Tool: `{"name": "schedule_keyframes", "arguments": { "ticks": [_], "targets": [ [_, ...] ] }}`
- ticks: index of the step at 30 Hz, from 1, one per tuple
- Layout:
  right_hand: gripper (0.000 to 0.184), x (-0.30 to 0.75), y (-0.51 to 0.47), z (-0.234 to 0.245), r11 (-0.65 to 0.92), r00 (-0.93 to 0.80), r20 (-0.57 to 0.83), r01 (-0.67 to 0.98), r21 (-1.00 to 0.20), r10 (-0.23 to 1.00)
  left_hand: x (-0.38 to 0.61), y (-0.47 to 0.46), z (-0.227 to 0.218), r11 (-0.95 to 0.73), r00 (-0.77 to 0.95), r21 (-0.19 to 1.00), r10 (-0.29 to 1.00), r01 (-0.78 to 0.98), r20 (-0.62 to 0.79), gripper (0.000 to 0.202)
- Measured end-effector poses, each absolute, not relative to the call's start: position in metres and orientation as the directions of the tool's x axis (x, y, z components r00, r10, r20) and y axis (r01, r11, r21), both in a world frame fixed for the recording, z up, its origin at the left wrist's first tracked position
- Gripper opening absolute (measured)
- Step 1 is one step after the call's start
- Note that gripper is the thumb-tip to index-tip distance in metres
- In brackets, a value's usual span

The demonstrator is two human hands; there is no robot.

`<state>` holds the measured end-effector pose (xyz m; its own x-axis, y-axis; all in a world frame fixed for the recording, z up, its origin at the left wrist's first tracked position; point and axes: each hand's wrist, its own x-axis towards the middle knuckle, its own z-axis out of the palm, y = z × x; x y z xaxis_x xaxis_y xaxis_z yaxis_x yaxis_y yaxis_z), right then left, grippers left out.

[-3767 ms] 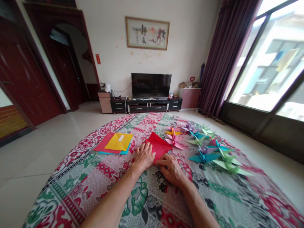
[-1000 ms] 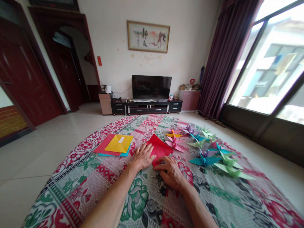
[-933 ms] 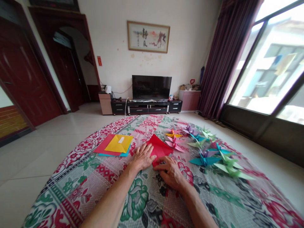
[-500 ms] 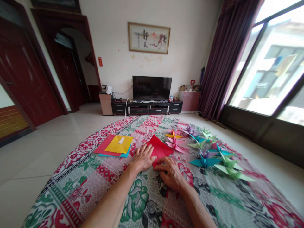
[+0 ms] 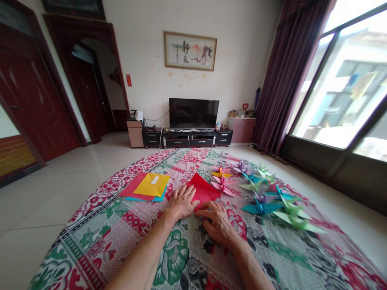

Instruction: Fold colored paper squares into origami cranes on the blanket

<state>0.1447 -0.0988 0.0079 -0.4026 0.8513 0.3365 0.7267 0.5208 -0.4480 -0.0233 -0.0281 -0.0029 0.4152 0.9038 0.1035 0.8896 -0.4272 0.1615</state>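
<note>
A folded red sheet of paper (image 5: 204, 189) lies on a round table under a floral cloth (image 5: 99, 237). My left hand (image 5: 181, 203) rests flat on the sheet's left edge with its fingers stretched out. My right hand (image 5: 217, 219) presses down on the sheet's near corner, fingers flat and slightly bent. Neither hand lifts the paper off the cloth.
A stack of flat coloured sheets, yellow on top (image 5: 149, 185), lies to the left. Several folded paper cranes (image 5: 263, 197) in pink, purple, green and blue stand to the right. Beyond the table are a TV (image 5: 193, 113) on a low cabinet, dark red doors and a large window.
Both hands stay pressed on the red sheet and shift only slightly along its near edge. The head camera has tilted a little, so the scene sits lower in the frame.
</note>
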Motion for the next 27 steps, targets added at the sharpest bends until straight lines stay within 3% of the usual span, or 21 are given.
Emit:
{"name": "schedule_keyframes", "arguments": {
  "ticks": [17,22,27],
  "targets": [
    [0.039,0.1501,-0.0969,0.0089,0.56,-0.421,0.371,0.646,-0.518,0.828,-0.0272,-0.0255,-0.0012,-0.454,0.447,0.165,0.891,0.875,0.082,0.059],
    [0.054,0.1449,-0.0986,0.0106,0.516,-0.397,0.335,0.728,-0.453,0.854,-0.027,-0.0229,-0.0036,-0.462,0.455,0.165,0.887,0.872,0.077,0.06],
    [0.058,0.1418,-0.1015,0.0108,0.513,-0.41,0.317,0.76,-0.4,0.855,-0.0271,-0.0216,-0.0057,-0.457,0.448,0.144,0.889,0.878,0.09,0.059]
  ]
}}
